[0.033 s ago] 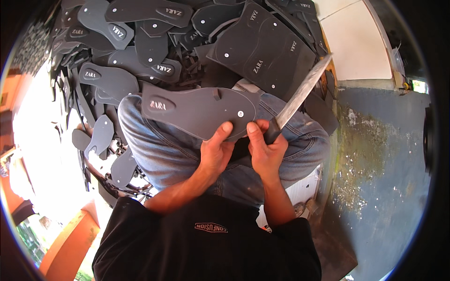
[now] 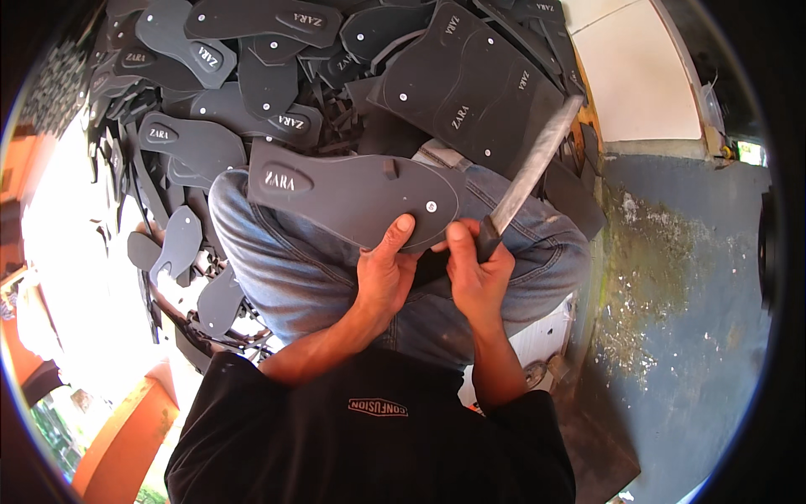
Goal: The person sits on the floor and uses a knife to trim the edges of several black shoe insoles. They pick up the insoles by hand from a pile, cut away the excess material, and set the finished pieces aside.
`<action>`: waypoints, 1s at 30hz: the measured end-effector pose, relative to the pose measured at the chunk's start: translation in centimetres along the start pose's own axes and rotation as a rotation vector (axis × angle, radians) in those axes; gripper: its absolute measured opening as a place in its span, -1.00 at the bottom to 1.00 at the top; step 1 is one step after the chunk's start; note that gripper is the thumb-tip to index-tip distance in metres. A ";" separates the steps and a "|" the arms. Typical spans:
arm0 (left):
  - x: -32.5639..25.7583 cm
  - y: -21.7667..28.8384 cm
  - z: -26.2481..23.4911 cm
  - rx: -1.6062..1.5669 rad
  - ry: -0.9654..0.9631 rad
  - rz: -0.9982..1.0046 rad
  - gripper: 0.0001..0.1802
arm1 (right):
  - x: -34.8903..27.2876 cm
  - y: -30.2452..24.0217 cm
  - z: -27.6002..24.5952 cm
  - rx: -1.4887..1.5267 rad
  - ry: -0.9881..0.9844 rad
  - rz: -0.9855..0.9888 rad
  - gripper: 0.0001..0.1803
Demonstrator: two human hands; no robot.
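Note:
Across my lap lies a dark grey foam shoe sole, its wide end to the right and uncut foam outside the curved outline there. My left hand grips its near edge, thumb on top and fingers hidden underneath. The black handle of a knife is in my right hand, and its long, scuffed blade points up and away to the right. My right thumb is close to the sole's near right edge. A small dark scrap rests on the sole.
Beyond my knees, many dark soles lie heaped with thin offcuts. A large foam sheet with sole outlines leans at the far side. Pale tiles and a stained grey-blue surface are to the right; an orange block is at lower left.
The knife has tipped slightly left and its tip is a little lower. My right thumb has shifted slightly right, away from the sole's edge. The sole has barely moved.

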State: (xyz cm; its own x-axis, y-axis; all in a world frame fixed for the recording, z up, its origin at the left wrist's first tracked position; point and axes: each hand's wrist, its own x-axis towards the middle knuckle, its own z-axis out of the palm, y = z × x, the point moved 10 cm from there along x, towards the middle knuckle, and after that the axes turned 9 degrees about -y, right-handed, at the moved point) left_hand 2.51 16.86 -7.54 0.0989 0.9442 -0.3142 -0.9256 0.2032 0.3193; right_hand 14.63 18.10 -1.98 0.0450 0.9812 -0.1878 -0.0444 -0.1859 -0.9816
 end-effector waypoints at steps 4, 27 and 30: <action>-2.1 0.6 -1.5 0.055 0.212 -0.044 -0.79 | -3.4 2.2 -4.0 -0.448 -0.142 0.113 -0.61; -5.6 1.9 -5.1 0.238 0.105 -0.148 -0.72 | -1.0 6.7 1.5 -0.425 -0.411 0.305 -0.48; -6.5 1.9 -5.7 0.255 0.147 -0.208 -0.73 | -1.1 7.5 2.9 -0.023 -0.426 0.546 -0.47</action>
State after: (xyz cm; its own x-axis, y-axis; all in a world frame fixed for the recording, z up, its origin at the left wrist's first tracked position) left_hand -2.01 9.60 -9.99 0.2050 0.8323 -0.5150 -0.7685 0.4627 0.4419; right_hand 11.40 15.75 -9.04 -0.3741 0.6809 -0.6296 0.0719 -0.6556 -0.7517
